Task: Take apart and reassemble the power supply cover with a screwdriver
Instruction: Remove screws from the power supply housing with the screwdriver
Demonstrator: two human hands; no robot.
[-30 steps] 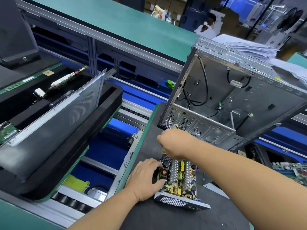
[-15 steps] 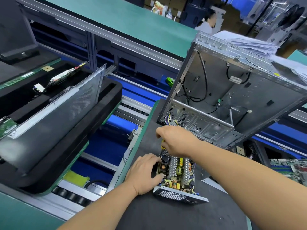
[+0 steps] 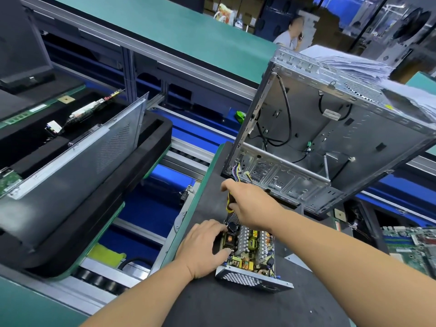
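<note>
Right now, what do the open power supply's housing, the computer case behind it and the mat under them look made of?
Power supply housing: sheet metal, by its perforated grey wall. Computer case: bare stamped steel, probably, dull silver with punched slots. Mat: dark, matte, likely rubber or foam; uncertain.

green-topped benches w/ blue conveyor (cardboard boxes behind)
</note>
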